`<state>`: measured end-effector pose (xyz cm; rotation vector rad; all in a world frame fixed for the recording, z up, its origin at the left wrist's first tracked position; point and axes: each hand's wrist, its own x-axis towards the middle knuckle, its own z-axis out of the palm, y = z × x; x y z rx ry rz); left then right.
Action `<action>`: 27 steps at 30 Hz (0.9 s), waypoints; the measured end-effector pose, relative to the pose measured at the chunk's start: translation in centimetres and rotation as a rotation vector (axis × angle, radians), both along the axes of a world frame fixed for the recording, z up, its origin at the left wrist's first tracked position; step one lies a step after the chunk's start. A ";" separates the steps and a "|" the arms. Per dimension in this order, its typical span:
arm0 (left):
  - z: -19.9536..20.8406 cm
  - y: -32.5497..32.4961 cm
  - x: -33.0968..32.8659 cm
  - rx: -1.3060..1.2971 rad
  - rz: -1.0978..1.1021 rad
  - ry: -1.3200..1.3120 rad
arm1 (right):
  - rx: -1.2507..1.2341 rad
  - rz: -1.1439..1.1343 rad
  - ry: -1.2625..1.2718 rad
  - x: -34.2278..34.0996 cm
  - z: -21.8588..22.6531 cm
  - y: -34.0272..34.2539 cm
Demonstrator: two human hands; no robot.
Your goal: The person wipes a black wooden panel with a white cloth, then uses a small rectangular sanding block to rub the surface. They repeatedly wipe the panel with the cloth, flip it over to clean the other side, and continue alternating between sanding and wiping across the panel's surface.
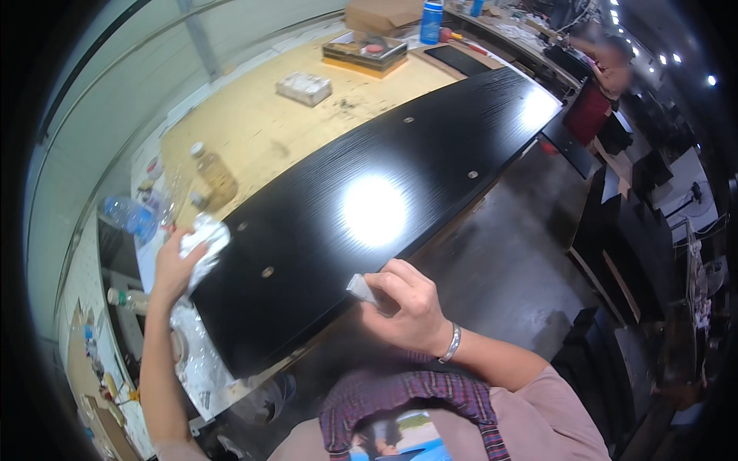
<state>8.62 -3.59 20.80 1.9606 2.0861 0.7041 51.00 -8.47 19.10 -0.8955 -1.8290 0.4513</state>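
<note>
A long black wood-grained panel with several small round holes lies across the table, a lamp's glare bright on its middle. At the panel's left end, my left hand is closed on a crumpled white cloth. My right hand is at the panel's near edge, its thumb and fingers pinching a small pale grey folded piece, perhaps sandpaper or cloth. Beyond my left hand stands a clear bottle of yellowish liquid. A clear plastic bottle with a blue label lies left of that hand.
The yellowish tabletop carries a pale block, an open box and a blue bottle. Crumpled clear plastic lies at the near left. Black furniture parts stand at right. Another person is at the far right.
</note>
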 end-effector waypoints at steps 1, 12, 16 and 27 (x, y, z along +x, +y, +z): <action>0.1 0.1 0.9 0.005 0.022 0.062 | 0.010 -0.019 -0.020 -1.1 0.2 -0.9; 1.8 -2.5 3.6 0.028 0.072 0.090 | 0.057 0.036 -0.157 -9.8 0.9 -8.1; 1.4 -2.6 3.5 0.061 0.064 0.072 | 0.128 0.373 -0.192 -15.0 0.9 -11.6; 1.9 -2.6 4.7 0.365 -0.246 0.376 | 0.160 0.481 -0.210 -16.5 3.8 -11.9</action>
